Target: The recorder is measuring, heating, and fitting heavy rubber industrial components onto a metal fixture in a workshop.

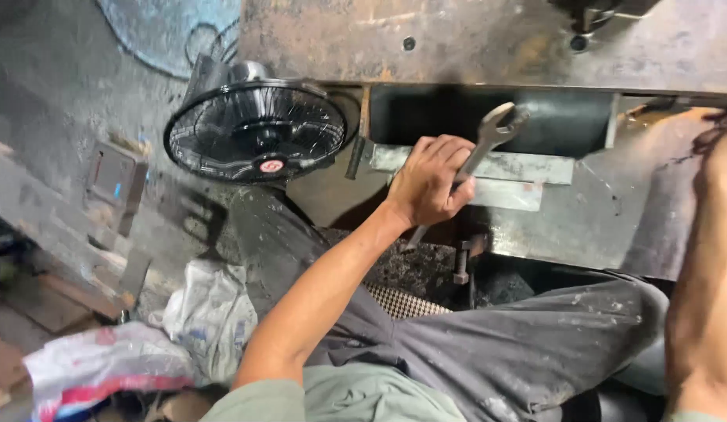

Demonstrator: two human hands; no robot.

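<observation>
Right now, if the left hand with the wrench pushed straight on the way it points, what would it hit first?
Probably the pale metal bar under the steel plate; the left hand aims its wrench there, though depth is unclear.

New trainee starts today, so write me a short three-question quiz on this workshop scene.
1. True or false: the left hand grips an open-ended wrench with its jaw end pointing up toward the steel plate.
2. What stands left of the left hand? A) a black fan B) a red bucket C) a blue drill
3. Fill in: the right arm runs up the frame's ____ edge, and its hand cannot be made out.

Key
1. True
2. A, the black fan
3. right
</observation>
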